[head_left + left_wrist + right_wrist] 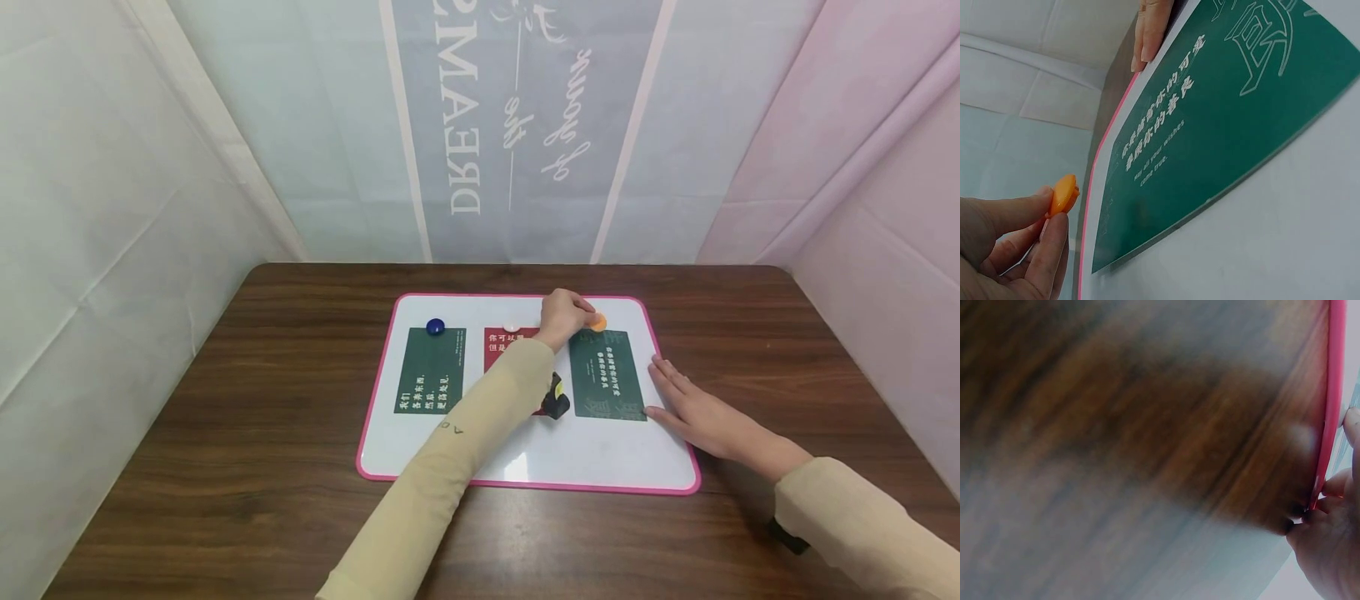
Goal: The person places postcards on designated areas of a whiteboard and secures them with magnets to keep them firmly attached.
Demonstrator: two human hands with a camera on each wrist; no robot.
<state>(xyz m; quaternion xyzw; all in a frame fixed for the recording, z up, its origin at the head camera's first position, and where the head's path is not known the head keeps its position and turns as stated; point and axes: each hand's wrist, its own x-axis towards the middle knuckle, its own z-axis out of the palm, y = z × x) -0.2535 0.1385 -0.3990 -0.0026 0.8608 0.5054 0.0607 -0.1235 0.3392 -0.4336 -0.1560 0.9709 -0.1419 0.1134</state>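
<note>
Between thumb and fingertips my left hand point(564, 318) pinches a round orange magnet point(1064, 195). It is at the top edge of the right green card point(609, 375), which lies on a white board with a pink rim point(525, 485). In the left wrist view the magnet appears tilted, with its underside knob showing. My right hand point(697, 412) rests along the board's right rim, fingers extended, its thumb near the card's lower right corner. In the right wrist view, fingertips point(1316, 515) meet the pink rim.
A left green card point(431, 367) has a dark blue magnet point(435, 327) at its top. The middle red card point(498, 354), with a white magnet point(512, 327) at its top, is partly hidden by my left sleeve point(480, 417). The board lies on a brown wooden table point(285, 400); curtains stand behind.
</note>
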